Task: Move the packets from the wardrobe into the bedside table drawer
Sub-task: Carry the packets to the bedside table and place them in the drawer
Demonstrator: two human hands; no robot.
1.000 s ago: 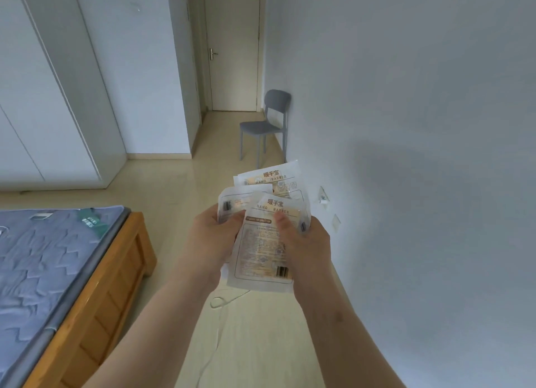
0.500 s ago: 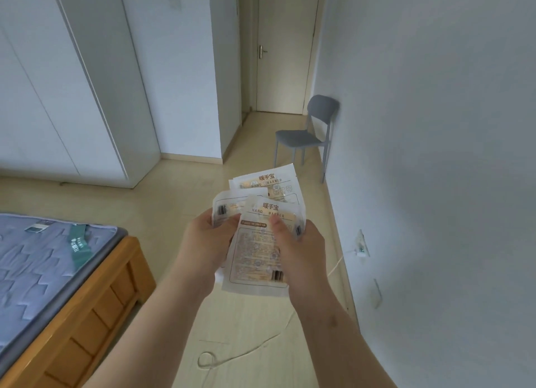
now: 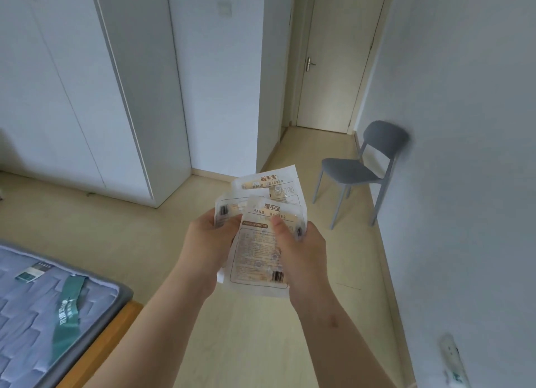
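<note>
I hold a fanned stack of white hand-warmer packets [image 3: 258, 251] at chest height in the middle of the view. My left hand [image 3: 207, 242] grips their left edge, thumb over the back packets. My right hand [image 3: 301, 254] pinches the front packet from the right, thumb pressed on its printed face. The white wardrobe [image 3: 72, 91] stands with its doors closed at the left. No bedside table or drawer is in view.
A bed with a grey-blue mattress [image 3: 43, 309] and a wooden frame [image 3: 107, 344] fills the lower left. A grey chair [image 3: 362, 170] stands against the right wall. A closed door [image 3: 333, 56] ends the corridor ahead. A wall socket [image 3: 452, 361] sits low at the right.
The view has swung left: chair, door and wardrobe slid right in the picture, and more of the wardrobe shows. Both hands keep the same hold on the packets.
</note>
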